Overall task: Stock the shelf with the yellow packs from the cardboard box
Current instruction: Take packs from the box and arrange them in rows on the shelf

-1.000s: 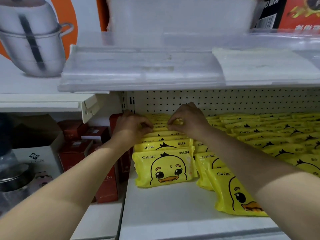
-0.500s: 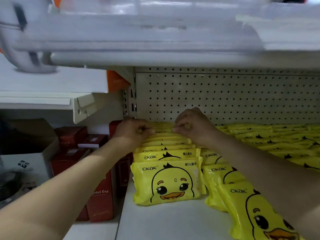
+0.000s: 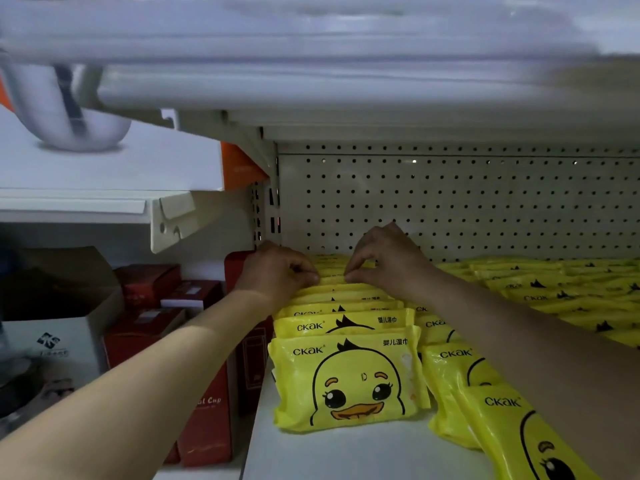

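**Shelf stocking, late stage: packs (image 3: 540, 289) fill most of the shelf (image 3: 346, 455).**

The left hand (image 3: 277, 271) and right hand (image 3: 388, 261) have their fingertips curled and pinching the top edge of one pack (image 3: 332, 279) near the back of the left-edge row. More overlapping rows run toward the right edge. A bare strip remains along the front edge. Judged mostly stocked, with this pack not yet seated. The box is out of view, so the remaining stock cannot be told.

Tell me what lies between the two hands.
Head view: the top edge of one yellow pack spans the gap between the left hand and the right hand, each pinching an end of it.
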Demonstrator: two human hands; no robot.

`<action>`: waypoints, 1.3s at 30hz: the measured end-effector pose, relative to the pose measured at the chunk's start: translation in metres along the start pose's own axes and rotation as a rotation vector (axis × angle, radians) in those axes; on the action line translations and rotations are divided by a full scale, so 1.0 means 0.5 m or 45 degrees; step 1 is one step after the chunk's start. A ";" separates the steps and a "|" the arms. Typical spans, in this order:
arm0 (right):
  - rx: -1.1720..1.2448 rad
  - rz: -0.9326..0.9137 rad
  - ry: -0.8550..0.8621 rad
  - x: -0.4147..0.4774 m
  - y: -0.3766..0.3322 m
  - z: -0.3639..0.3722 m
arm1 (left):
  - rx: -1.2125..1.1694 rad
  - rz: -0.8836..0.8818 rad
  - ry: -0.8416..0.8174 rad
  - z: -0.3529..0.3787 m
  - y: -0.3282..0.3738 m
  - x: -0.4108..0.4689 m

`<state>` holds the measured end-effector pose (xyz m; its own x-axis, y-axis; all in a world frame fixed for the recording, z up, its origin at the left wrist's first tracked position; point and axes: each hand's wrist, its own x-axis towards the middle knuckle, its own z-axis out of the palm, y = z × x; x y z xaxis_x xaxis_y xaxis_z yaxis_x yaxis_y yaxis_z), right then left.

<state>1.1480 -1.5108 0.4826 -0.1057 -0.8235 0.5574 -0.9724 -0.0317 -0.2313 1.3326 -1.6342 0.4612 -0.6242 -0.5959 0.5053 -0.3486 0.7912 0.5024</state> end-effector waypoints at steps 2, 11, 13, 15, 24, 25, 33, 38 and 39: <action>-0.042 0.000 -0.060 0.004 -0.001 0.005 | 0.070 -0.016 -0.045 0.000 0.001 0.004; 0.114 0.036 0.051 0.031 0.039 -0.012 | -0.187 0.027 -0.023 -0.009 -0.015 0.025; 0.127 0.013 0.016 0.037 0.040 -0.004 | -0.143 0.067 -0.003 -0.003 -0.017 0.027; 0.100 0.025 -0.007 0.038 0.034 0.003 | -0.102 0.098 0.029 0.002 -0.016 0.027; 0.079 0.054 -0.011 0.029 0.042 0.011 | 0.152 0.242 0.132 0.010 -0.042 0.042; 0.080 0.049 -0.026 0.028 0.041 0.013 | 0.210 0.245 0.107 0.009 -0.043 0.044; 0.122 0.059 0.071 0.043 0.040 0.009 | 0.245 0.200 0.104 -0.005 -0.040 0.065; -0.049 0.056 -0.003 0.056 0.027 0.023 | 0.442 0.255 0.087 0.000 -0.031 0.073; -0.076 0.044 -0.012 0.058 0.028 0.026 | 0.468 0.277 0.081 0.001 -0.034 0.074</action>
<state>1.1340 -1.5426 0.4850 -0.1376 -0.8291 0.5420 -0.9789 0.0303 -0.2021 1.3149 -1.6697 0.4711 -0.6702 -0.4080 0.6200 -0.4466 0.8889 0.1021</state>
